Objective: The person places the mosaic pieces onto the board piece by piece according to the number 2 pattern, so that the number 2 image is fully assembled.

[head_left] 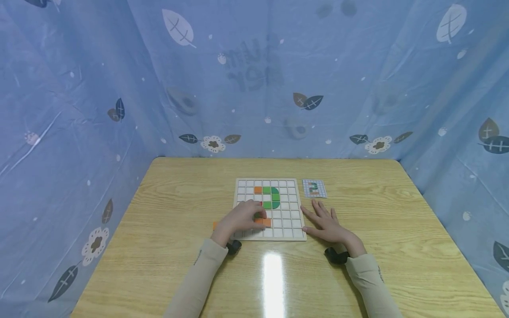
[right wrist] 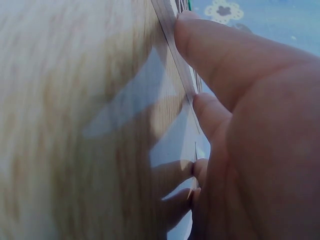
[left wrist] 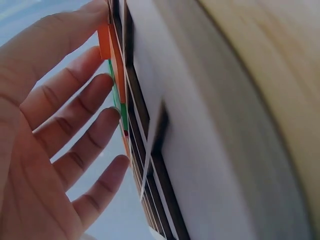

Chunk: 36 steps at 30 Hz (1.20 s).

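A white gridded board (head_left: 289,223) lies flat on the table, with orange, green and dark green tiles set in its cells. My left hand (head_left: 244,216) reaches over its lower left part. Thumb and index finger pinch an orange tile (left wrist: 103,42), which stands a little proud of the board in the left wrist view. The other fingers are loosely bent close over the board and hide some tiles. Upper green tiles (head_left: 267,205) curve round to the right. My right hand (head_left: 328,227) rests palm down with fingers spread, thumb and index fingertips at the board's right edge.
A small pattern card (head_left: 314,188) with a coloured figure on a grid lies right of the board's top corner. Part of an orange piece (head_left: 215,225) shows left of the board beside the left wrist. Blue patterned curtains (head_left: 270,88) border the wooden table (head_left: 179,190).
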Tool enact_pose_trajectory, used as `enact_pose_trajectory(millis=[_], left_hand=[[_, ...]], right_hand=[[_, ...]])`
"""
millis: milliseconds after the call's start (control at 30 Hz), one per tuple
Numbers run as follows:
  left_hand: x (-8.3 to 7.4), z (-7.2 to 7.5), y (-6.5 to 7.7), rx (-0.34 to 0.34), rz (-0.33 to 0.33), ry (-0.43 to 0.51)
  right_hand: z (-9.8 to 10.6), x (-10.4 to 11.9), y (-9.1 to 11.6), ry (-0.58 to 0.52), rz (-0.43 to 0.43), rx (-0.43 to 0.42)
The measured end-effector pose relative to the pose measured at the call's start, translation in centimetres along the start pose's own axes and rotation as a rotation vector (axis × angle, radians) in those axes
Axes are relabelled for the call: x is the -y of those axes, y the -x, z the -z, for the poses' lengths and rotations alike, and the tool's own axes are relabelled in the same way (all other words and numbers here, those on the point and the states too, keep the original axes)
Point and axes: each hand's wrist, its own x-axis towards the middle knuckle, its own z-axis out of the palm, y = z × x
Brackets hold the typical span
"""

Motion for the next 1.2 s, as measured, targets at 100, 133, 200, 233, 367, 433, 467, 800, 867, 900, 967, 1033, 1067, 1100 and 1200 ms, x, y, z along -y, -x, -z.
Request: enact_pose_trajectory(millis=[100,133,200,233,367,433,467,800,867,900,967,1033,1067,1100,1200], left_hand=[[0.27,0.04,0.05,-0.004,-0.003,0.023],[0.39,0.06,0.07,-0.004,-0.003,0.030],[0.56,0.15,0.13,-0.005,-0.006,0.043],[0.64,0.19,0.14,-0.007,-0.007,0.044],[0.68,0.29,0.07,-0.018,-0.021,0.040],[0.59,0.30,0.03,-0.021,-0.019,0.040],[0.54,0.29,0.02,-0.021,-0.015,0.041],[0.38,0.14,-0.13,-0.039,-0.012,0.012],[0.40,0.10,-0.11,-0.034,-0.012,0.009],[0.40,0.08,-0.08,-0.030,-0.010,0.009],[0.42,0.08,-0.01,-0.024,-0.006,0.020],[0.43,0.14,0.07,-0.022,-0.004,0.035],[0.44,0.16,0.13,-0.021,-0.004,0.045],[0.47,0.21,0.20,-0.021,-0.004,0.053],[0.58,0.44,0.48,-0.025,-0.006,0.080]], right_hand=[[0.04,-0.04,-0.02,0.000,0.000,0.001],[0.06,-0.07,-0.02,0.001,0.000,0.002],[0.09,-0.13,-0.02,0.004,0.000,0.004],[0.12,-0.14,-0.03,0.003,0.000,0.004],[0.22,-0.16,-0.10,-0.001,-0.004,0.007],[0.28,-0.12,-0.15,-0.004,-0.004,0.008],[0.30,-0.10,-0.17,-0.004,-0.004,0.008],[0.29,0.01,-0.20,-0.003,-0.003,0.007],[0.25,0.02,-0.17,-0.007,-0.004,0.007],[0.23,0.05,-0.16,-0.009,-0.003,0.008],[0.17,0.05,-0.13,-0.006,-0.002,0.007],[0.12,0.06,-0.09,-0.003,0.001,0.007],[0.09,0.05,-0.07,0.000,0.002,0.006],[0.09,0.06,-0.06,0.000,0.003,0.006],[0.09,0.09,-0.04,0.000,0.004,0.008]])
